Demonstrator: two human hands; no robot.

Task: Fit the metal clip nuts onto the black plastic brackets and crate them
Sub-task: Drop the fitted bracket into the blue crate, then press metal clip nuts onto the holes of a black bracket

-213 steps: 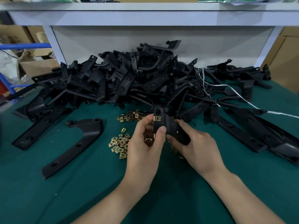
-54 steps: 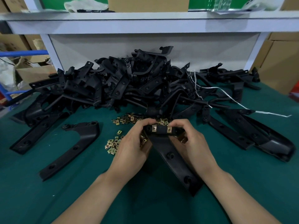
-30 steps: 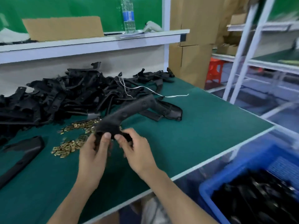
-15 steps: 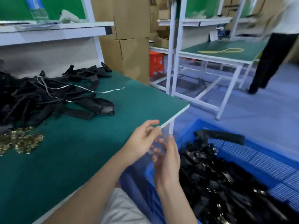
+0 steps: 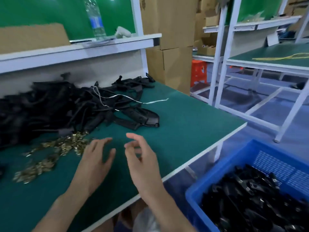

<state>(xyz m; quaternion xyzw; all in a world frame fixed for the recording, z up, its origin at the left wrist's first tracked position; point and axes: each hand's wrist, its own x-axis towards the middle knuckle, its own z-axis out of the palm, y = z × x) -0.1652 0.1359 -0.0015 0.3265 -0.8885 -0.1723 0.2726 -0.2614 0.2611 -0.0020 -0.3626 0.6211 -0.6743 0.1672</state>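
Both hands hover empty over the green table (image 5: 184,118). My left hand (image 5: 95,163) has its fingers spread, just right of the scattered brass clip nuts (image 5: 55,151). My right hand (image 5: 142,161) is beside it with loosely bent fingers, holding nothing. A heap of black plastic brackets (image 5: 58,104) lies at the back left of the table. The blue crate (image 5: 225,173) stands below the table's right edge, with several black brackets (image 5: 250,198) with clips lying in it.
A white string (image 5: 133,100) trails across the bracket heap. A shelf (image 5: 80,47) above the table carries a water bottle (image 5: 95,19) and cardboard. Cardboard boxes (image 5: 170,52), an orange stool (image 5: 198,72) and another white-framed workbench (image 5: 267,64) stand to the right.
The bracket I held over the table has gone into the blue crate. Both hands have come back empty from the crate to above the table, and my view has swung left.
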